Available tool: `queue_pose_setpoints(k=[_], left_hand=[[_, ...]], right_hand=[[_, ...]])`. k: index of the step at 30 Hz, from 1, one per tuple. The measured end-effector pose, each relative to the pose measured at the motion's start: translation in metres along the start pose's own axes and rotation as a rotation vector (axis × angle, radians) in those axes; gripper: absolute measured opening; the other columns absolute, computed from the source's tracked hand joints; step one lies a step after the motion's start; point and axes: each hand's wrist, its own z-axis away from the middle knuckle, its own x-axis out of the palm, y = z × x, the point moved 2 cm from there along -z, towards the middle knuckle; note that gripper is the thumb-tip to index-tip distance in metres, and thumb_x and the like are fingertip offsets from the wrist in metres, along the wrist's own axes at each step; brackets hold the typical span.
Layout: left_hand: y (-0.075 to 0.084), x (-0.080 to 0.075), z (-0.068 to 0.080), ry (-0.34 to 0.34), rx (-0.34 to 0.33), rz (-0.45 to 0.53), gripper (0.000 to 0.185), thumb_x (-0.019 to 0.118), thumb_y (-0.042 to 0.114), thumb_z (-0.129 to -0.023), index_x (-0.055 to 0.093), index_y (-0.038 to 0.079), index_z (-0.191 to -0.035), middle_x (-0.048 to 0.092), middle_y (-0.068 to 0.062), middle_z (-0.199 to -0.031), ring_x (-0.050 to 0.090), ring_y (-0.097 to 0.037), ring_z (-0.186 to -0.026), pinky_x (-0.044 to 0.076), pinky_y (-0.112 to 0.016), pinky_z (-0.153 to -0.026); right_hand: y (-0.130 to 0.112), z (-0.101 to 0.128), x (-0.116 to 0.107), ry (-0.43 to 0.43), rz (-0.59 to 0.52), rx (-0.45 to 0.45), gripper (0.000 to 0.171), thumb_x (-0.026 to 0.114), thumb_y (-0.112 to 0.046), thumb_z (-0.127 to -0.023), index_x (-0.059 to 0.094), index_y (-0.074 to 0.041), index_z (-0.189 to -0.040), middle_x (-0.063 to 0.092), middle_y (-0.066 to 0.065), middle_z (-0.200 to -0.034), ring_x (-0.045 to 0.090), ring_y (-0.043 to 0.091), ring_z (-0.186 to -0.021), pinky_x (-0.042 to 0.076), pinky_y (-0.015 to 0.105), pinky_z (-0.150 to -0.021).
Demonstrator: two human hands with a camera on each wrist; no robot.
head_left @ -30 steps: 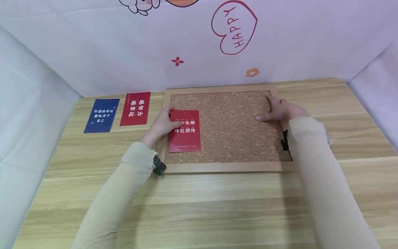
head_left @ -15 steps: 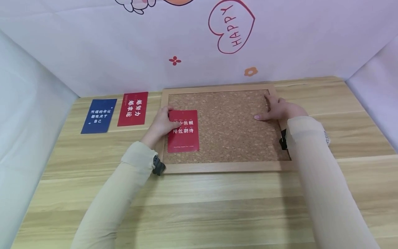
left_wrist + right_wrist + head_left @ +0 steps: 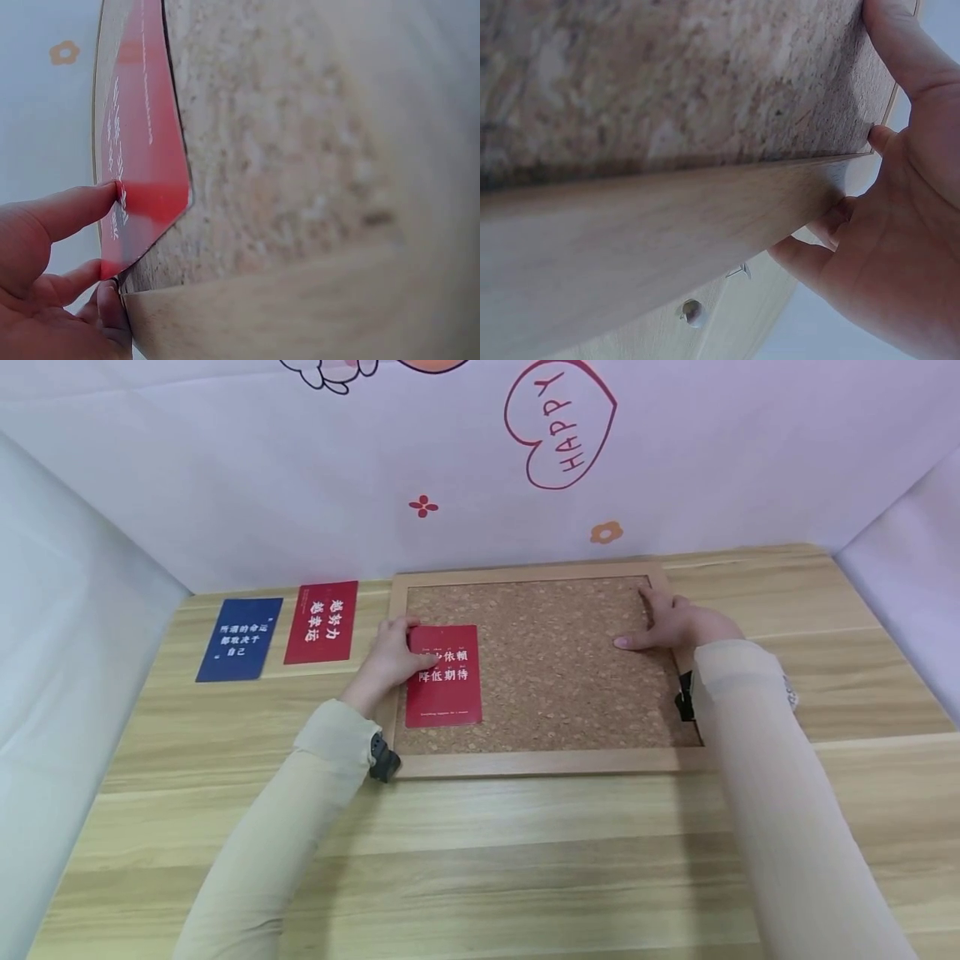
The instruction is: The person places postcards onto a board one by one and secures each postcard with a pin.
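A wood-framed cork board lies flat on the table in the head view. On its left part lies a red card with white characters. My left hand holds this card at its left edge. The left wrist view shows the thumb on top of the red card and a fingertip at its corner. My right hand rests on the board's right side, thumb on the cork and fingers along the frame. In the right wrist view the right hand lies against the frame.
A blue card and a second red card lie on the wooden table left of the board. In the right wrist view, a pushpin lies on the table beside the frame. White sheets wall in the back and both sides.
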Motion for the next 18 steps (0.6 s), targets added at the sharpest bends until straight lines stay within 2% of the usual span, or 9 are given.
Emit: queue_pose_setpoints(k=[5,12,18], left_hand=[[0.001,0.001,0.001,-0.007,-0.004,-0.003,0.074,0.066,0.021,-0.089,0.025,0.006,-0.149,0.026,-0.022,-0.146,0.036,-0.037,-0.13,0.04,-0.048,-0.107],[0.004,0.002,0.001,0.006,-0.027,0.028,0.073,0.066,0.019,-0.089,0.025,0.003,-0.147,0.026,-0.023,-0.142,0.036,-0.036,-0.128,0.04,-0.046,-0.107],[0.004,-0.001,0.001,-0.01,-0.014,0.0,0.066,0.065,0.019,-0.09,0.032,0.004,-0.144,0.023,-0.021,-0.145,0.033,-0.036,-0.129,0.04,-0.047,-0.107]], right_hand=[[-0.009,0.011,0.001,-0.002,-0.011,-0.005,0.111,0.059,-0.055,-0.088,-0.02,-0.009,-0.15,-0.01,0.044,-0.148,-0.006,0.06,-0.136,0.012,0.072,-0.108],[-0.01,0.014,0.001,-0.003,-0.007,-0.008,0.108,0.058,-0.051,-0.09,-0.021,-0.008,-0.15,-0.011,0.044,-0.147,-0.006,0.06,-0.136,0.012,0.072,-0.108],[-0.011,0.013,0.0,0.0,-0.01,-0.006,0.107,0.058,-0.05,-0.09,-0.021,-0.009,-0.15,-0.012,0.043,-0.148,-0.007,0.06,-0.136,0.011,0.072,-0.108]])
